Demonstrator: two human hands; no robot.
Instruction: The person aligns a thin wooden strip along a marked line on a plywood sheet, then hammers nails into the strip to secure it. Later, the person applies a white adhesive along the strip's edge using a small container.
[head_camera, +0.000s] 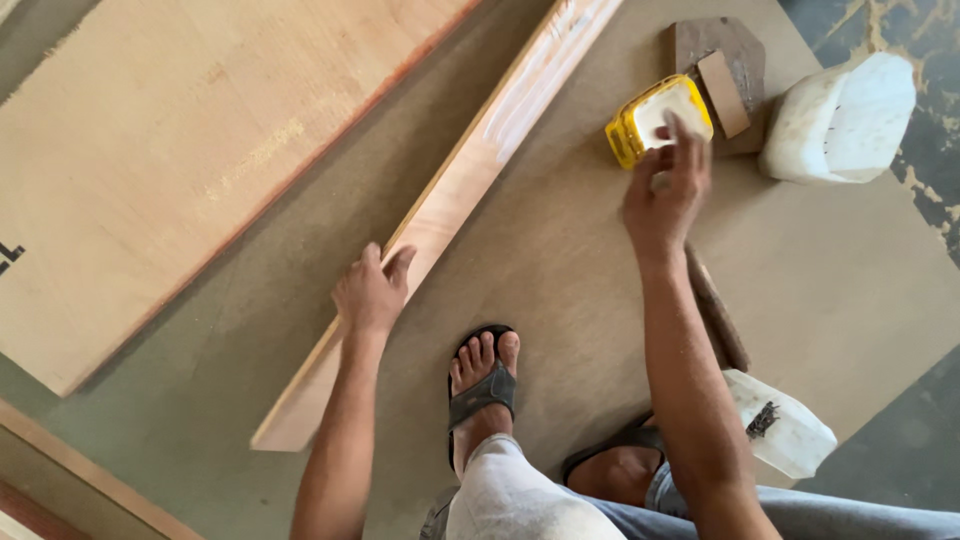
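Head view, looking straight down. Right hand (664, 195): fingertips (683, 135) bunched and dipped into the open top of a small yellow tub (655, 120), which holds something white, paste or glue by the look of it. The fingers are motion-blurred, so whether they've pinched any of it can't be told. Left hand (372, 290): fingers curled loosely over the near-left edge of a long narrow wood strip (455, 195), palm on top, more a steadying press than a full grip.

The strip lies flat on the brown floor sheet (560, 260), running from near left to far right, with a pale smear on its far end. Judgement: stiff, light for its length, dry face so not slippery; thin enough to flex if lifted by one end. Best held by the long edges near mid-length.

The tub looks light and likely to skid or tip when pressed. It sits just beside a dark wood offcut (722, 70); a white cut-open jug (840, 115) lies to the right of that. A large plywood panel (170, 150) sits far left, apart from the strip. The person's sandalled foot (482, 380) is planted near the strip; another white plastic piece (785, 425) lies near right by the knee.
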